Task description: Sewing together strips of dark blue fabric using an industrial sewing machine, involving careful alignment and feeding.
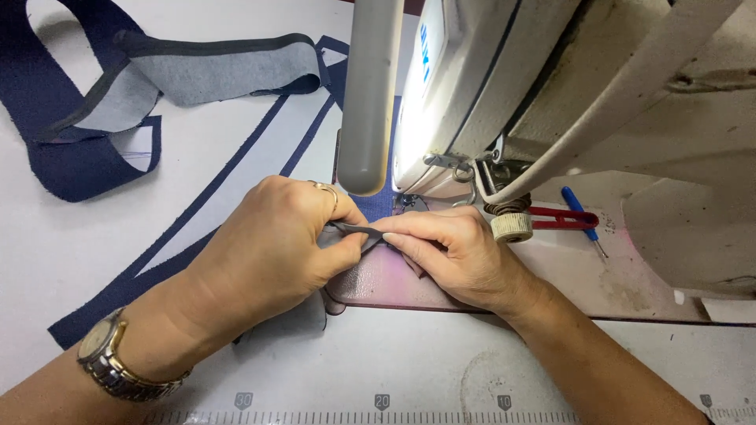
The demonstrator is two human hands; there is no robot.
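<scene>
My left hand (pixel 272 244), with a ring and a wristwatch, pinches the folded grey edge of a dark blue fabric strip (pixel 358 230) just in front of the sewing machine's presser foot (pixel 405 201). My right hand (pixel 453 252) meets it from the right, fingertips pressing the same fold down on the machine's metal plate (pixel 378 283). The strip runs back to the left under my left hand as a long navy band (pixel 142 275). The needle area is partly hidden behind the machine head (pixel 488 94).
More navy and grey fabric pieces (pixel 213 71) lie at the far left of the white table (pixel 63 236). A red-handled snipper (pixel 563 220) and a blue screwdriver (pixel 579 208) rest on the machine bed. A printed ruler (pixel 378 413) runs along the table's near edge.
</scene>
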